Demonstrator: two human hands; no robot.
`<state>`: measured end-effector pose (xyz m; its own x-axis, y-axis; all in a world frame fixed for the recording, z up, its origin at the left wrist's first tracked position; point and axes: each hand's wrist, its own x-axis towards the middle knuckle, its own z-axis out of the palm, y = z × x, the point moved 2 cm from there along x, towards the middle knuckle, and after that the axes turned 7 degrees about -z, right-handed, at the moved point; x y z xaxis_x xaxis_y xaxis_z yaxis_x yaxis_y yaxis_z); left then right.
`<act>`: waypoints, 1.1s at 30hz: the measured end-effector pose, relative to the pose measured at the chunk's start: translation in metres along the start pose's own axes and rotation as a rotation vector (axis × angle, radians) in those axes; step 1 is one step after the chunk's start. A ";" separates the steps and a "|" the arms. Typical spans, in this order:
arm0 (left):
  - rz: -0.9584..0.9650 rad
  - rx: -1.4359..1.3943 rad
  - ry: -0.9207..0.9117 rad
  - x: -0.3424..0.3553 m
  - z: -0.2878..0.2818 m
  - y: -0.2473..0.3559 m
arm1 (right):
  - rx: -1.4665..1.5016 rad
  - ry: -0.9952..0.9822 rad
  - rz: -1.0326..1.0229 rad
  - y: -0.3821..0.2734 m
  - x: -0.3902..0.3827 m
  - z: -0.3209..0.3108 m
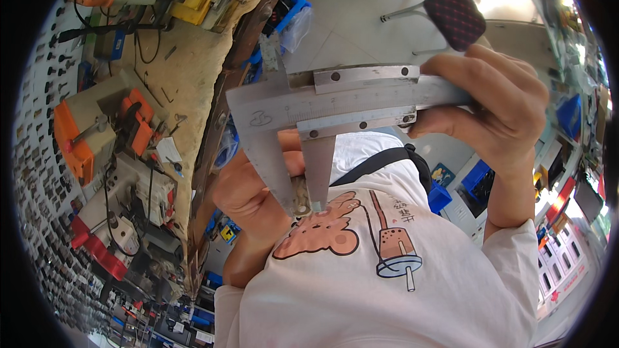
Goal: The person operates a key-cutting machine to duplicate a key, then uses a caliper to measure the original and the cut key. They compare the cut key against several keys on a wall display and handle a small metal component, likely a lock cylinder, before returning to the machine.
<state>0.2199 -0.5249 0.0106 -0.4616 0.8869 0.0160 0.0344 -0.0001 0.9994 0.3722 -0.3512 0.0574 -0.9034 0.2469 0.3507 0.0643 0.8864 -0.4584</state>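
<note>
A steel vernier caliper (361,98) is held up in front of my chest. My right hand (500,100) grips its beam at the right end, with the thumb below and the fingers above. The long jaws point down, a narrow gap between them. In that gap, near the jaw tips, sits a small brass-coloured metal piece (300,194), partly hidden by the jaws. Behind the jaws my left hand (248,183) is closed, its fingers curled around that small piece. The caliper hides some of the left fingers.
At left a worn workbench (193,58) carries an orange-and-grey key machine (80,135), another machine with a red part (97,245) and loose tools. Many keys hang on the wall (39,200). A dark-seated stool (454,14) stands ahead on the floor. Blue bins (477,180) lie at right.
</note>
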 end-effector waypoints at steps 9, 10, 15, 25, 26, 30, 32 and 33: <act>-0.002 -0.033 0.027 0.002 0.002 0.000 | -0.002 -0.009 0.009 0.002 -0.001 0.002; -0.004 -0.021 0.014 0.003 0.002 0.000 | -0.006 -0.020 0.012 0.002 -0.002 0.001; 0.047 0.005 -0.026 0.007 0.001 0.000 | -0.013 -0.019 0.004 0.001 0.003 0.000; 0.007 -0.019 0.036 0.003 0.002 -0.001 | -0.023 -0.017 -0.015 0.002 0.004 0.003; 0.007 -0.015 0.035 0.004 0.002 -0.001 | -0.025 -0.019 -0.015 0.002 0.004 0.002; 0.023 0.062 0.026 0.005 0.001 -0.001 | -0.020 -0.010 -0.016 0.002 0.005 0.003; -0.010 0.109 0.027 0.004 0.000 0.000 | -0.016 -0.035 0.007 0.003 0.005 0.001; -0.026 0.132 0.026 0.004 -0.001 0.001 | -0.015 -0.029 0.010 0.003 0.005 0.001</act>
<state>0.2172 -0.5214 0.0117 -0.4864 0.8737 -0.0077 0.1376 0.0853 0.9868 0.3675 -0.3481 0.0572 -0.9147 0.2443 0.3221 0.0796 0.8900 -0.4490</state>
